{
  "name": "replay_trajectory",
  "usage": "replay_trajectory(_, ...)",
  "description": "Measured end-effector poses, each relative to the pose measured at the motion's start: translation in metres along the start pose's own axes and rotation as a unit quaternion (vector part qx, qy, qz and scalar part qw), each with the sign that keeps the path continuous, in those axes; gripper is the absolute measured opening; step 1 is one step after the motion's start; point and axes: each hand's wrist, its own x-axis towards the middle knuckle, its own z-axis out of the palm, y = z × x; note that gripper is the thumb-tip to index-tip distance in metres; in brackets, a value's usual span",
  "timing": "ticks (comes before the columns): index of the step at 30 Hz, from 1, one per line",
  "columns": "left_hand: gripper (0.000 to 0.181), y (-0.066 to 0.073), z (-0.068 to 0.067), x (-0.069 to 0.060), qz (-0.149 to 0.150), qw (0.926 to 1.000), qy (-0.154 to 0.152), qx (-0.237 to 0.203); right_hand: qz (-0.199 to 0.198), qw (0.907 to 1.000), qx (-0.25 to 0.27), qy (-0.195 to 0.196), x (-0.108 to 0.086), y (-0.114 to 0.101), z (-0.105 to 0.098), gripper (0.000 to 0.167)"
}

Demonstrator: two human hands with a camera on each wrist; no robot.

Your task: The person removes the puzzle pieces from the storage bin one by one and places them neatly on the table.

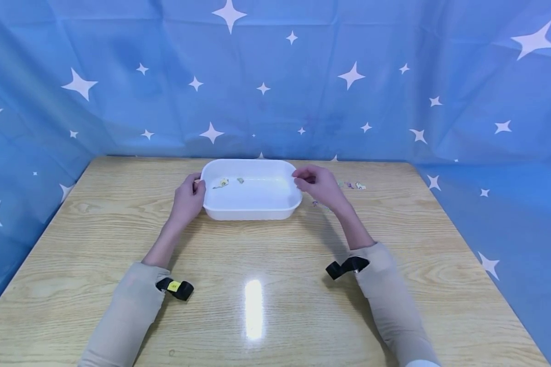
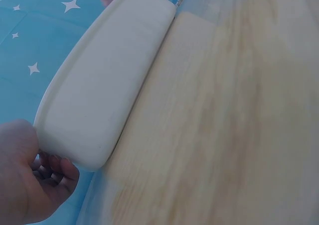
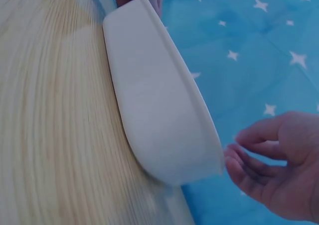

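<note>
A white plastic tray [image 1: 252, 215] rests near the table's far edge, with a small yellow sticker-like cutout [image 1: 223, 182] and a smaller greyish piece [image 1: 241, 180] inside. My left hand [image 1: 190, 197] grips the tray's left end; in the left wrist view the thumb lies at the rim and the fingers curl beneath it. Beside the right end is my right hand [image 1: 321, 187]. Its fingers are loosely bent, with nothing visible between them and the thumb. In the right wrist view its fingertips [image 3: 233, 160] are right by the rim; whether they touch it I cannot tell.
Several small colourful cutouts lie on the wooden table [image 1: 202, 265] right of the tray, among them a pale one [image 1: 360, 185] and a purple one [image 1: 315, 203]. My right hand partly covers this group. A blue curtain [image 1: 275, 112] with white stars hangs behind the table.
</note>
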Motion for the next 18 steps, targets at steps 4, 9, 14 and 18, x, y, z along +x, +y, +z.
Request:
replay_trajectory(4,0.043,-0.001,0.0,0.0,-0.001,1.0,0.002,0.001,-0.012,0.9999,-0.006,-0.006,0.009,-0.008,0.015,0.02)
replay_trajectory(9,0.043,0.0,0.002,0.0,0.006,1.0,0.006,0.0,-0.024,0.9994,0.004,-0.023,0.023,-0.009,0.036,0.021)
replay_trajectory(14,0.043,0.0,0.002,-0.002,0.005,0.9999,0.01,0.003,-0.031,0.9992,-0.005,-0.026,0.036,-0.01,0.055,0.022)
replay_trajectory(18,0.043,0.0,0.002,-0.002,-0.001,1.0,0.007,0.005,-0.031,0.999,-0.013,-0.03,0.046,-0.012,0.069,0.022)
